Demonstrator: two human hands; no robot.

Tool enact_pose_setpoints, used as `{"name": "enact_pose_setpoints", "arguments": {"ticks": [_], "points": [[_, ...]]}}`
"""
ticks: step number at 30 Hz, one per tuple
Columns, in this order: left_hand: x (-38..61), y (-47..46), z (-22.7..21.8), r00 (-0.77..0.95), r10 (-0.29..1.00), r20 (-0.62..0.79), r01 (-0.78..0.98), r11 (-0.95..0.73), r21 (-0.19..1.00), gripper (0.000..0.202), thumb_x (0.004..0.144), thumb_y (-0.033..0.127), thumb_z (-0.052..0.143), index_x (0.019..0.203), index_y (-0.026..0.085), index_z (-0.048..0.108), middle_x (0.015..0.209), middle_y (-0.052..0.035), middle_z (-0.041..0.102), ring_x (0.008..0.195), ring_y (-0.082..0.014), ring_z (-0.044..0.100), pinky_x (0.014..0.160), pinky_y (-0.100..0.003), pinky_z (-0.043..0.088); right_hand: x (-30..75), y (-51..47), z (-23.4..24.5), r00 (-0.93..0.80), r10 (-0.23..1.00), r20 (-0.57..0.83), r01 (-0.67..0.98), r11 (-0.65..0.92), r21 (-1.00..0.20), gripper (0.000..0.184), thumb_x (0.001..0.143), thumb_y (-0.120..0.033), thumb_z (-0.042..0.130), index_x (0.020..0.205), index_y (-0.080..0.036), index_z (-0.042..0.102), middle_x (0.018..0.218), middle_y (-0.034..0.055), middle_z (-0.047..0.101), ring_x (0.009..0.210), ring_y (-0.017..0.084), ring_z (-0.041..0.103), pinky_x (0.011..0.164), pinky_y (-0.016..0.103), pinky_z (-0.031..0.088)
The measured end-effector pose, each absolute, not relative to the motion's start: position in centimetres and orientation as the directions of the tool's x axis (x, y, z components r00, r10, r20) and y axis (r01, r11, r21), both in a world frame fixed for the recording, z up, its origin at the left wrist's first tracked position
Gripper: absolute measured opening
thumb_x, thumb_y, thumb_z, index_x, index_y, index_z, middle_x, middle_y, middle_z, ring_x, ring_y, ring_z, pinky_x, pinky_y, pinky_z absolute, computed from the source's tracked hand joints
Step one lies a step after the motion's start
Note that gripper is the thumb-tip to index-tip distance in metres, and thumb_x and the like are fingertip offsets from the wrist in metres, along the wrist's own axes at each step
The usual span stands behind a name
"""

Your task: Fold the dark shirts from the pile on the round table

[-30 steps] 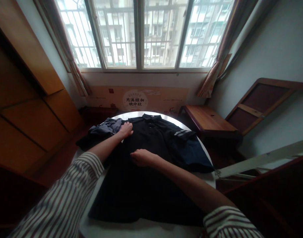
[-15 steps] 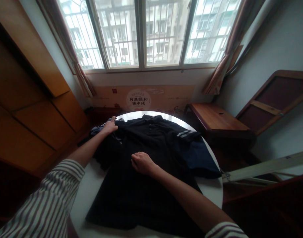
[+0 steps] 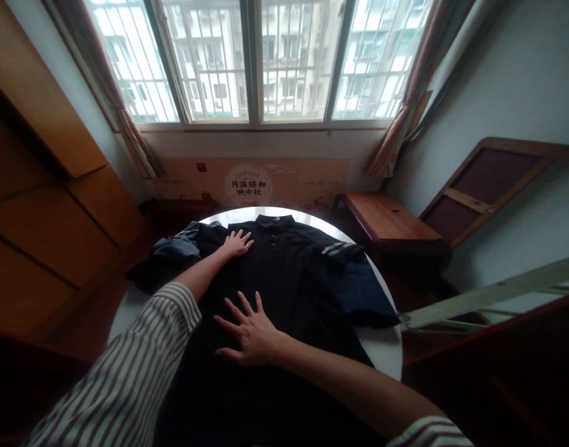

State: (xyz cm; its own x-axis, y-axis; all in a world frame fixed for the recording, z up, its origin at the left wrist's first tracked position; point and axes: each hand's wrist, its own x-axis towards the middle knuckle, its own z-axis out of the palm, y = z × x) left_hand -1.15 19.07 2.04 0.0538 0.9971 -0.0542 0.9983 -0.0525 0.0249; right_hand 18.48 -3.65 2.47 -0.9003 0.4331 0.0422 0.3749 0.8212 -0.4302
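Note:
A black polo shirt (image 3: 284, 273) lies spread over a round white table (image 3: 387, 347), its buttoned collar toward the window. Its right-hand sleeve has pale stripes and lies over dark blue cloth (image 3: 365, 292). My left hand (image 3: 238, 243) rests flat on the upper left of the shirt, fingers apart. Lower down, my right hand (image 3: 254, 334) is spread on the middle of the shirt front. Beyond my left wrist, grey-blue cloth (image 3: 177, 245) lies bunched at the table's left edge.
A brown wooden bench (image 3: 391, 214) stands past the table to the right, near a leaning wooden panel (image 3: 489, 186). Yellow-brown cabinets (image 3: 42, 230) line the left side. A pale metal bar (image 3: 489, 295) reaches close to the table's right edge.
My left hand has moved right from the shoulder edge onto the shirt's upper front. My right hand has gone from curled to spread and sits slightly lower. The view has shifted slightly.

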Motion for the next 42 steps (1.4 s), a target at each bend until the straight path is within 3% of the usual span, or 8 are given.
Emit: {"name": "enact_pose_setpoints", "arguments": {"ticks": [4,6,10,13,22,30,36,42], "points": [[-0.5,20.2,1.2,-0.063,0.992,-0.110,0.995,0.071,0.067,0.069,0.096,0.062,0.025,0.156,0.030,0.026,0.163,-0.0137,0.020,0.146,-0.0455,0.020,0.112,-0.067,0.020,19.2,-6.2,3.1,-0.942,0.326,0.079,0.251,0.842,-0.478,0.082,0.088,-0.077,0.038,0.154,-0.030,0.032,0.164,0.0110,0.016,0.150,0.040,0.003,0.112,0.072,0.000],[-0.3,20.4,0.8,-0.105,0.990,-0.098,0.990,0.114,0.089,0.068,0.096,0.061,0.023,0.157,0.031,0.024,0.164,-0.0116,0.016,0.148,-0.0444,0.014,0.114,-0.066,0.014,19.4,-5.5,3.9,-0.952,0.293,0.086,0.216,0.845,-0.488,0.069,0.092,-0.071,0.040,0.145,-0.028,0.047,0.159,0.0097,0.034,0.147,0.036,0.022,0.116,0.064,0.014],[-0.1,20.4,-0.1,-0.122,0.992,-0.046,0.986,0.126,0.108,0.067,0.096,0.060,0.022,0.157,0.032,0.023,0.165,-0.0089,0.015,0.149,-0.0432,0.009,0.115,-0.065,0.010,20.1,2.5,6.3,-0.788,0.614,0.037,0.544,0.724,-0.425,0.043,0.105,-0.039,0.030,0.106,-0.019,0.068,0.114,0.0096,0.070,0.108,0.020,0.064,0.098,0.031,0.044],[-0.1,20.4,-0.6,-0.121,0.993,-0.017,0.986,0.122,0.115,0.067,0.095,0.061,0.024,0.156,0.033,0.025,0.164,-0.0076,0.018,0.149,-0.0430,0.010,0.115,-0.065,0.010,21.4,11.6,7.5,-0.529,0.848,-0.017,0.817,0.504,-0.280,0.034,0.102,-0.027,0.035,0.114,-0.016,0.065,0.124,0.0138,0.065,0.117,0.023,0.060,0.100,0.030,0.042],[-0.1,20.5,-0.7,-0.120,0.993,0.022,0.984,0.116,0.136,0.066,0.095,0.061,0.025,0.155,0.035,0.028,0.164,-0.0057,0.020,0.149,-0.0426,0.012,0.115,-0.066,0.010,23.1,24.1,4.3,-0.371,0.912,-0.175,0.916,0.329,-0.230,0.062,0.103,-0.044,0.030,0.152,-0.006,0.030,0.161,0.0221,0.020,0.150,0.032,0.016,0.117,0.055,0.018],[0.0,20.4,-0.6,-0.122,0.992,0.021,0.982,0.118,0.148,0.067,0.094,0.061,0.025,0.155,0.033,0.029,0.163,-0.0071,0.022,0.148,-0.0430,0.013,0.115,-0.066,0.011,24.9,23.4,8.5,-0.346,0.938,-0.032,0.913,0.328,-0.245,0.037,0.099,-0.028,0.044,0.125,-0.013,0.065,0.131,0.0145,0.064,0.123,0.024,0.057,0.103,0.028,0.040],[0.1,20.2,-0.4,-0.118,0.992,0.038,0.983,0.111,0.144,0.066,0.094,0.060,0.027,0.155,0.033,0.031,0.163,-0.0066,0.024,0.148,-0.0424,0.015,0.115,-0.065,0.013,34.5,17.6,10.6,0.029,0.997,0.067,0.991,-0.020,-0.133,0.051,0.094,-0.049,0.052,0.114,-0.005,0.067,0.117,0.0294,0.064,0.116,0.040,0.060,0.095,0.047,0.047],[0.3,19.7,0.1,-0.119,0.992,0.035,0.983,0.113,0.146,0.065,0.095,0.057,0.027,0.154,0.031,0.032,0.162,-0.0086,0.024,0.148,-0.0423,0.016,0.115,-0.065,0.015,39.2,16.2,8.3,0.337,0.919,-0.203,0.632,-0.381,-0.675,0.063,0.082,-0.055,0.070,0.116,-0.003,0.060,0.094,0.0227,0.069,0.077,0.030,0.071,0.065,0.039,0.059]]}}
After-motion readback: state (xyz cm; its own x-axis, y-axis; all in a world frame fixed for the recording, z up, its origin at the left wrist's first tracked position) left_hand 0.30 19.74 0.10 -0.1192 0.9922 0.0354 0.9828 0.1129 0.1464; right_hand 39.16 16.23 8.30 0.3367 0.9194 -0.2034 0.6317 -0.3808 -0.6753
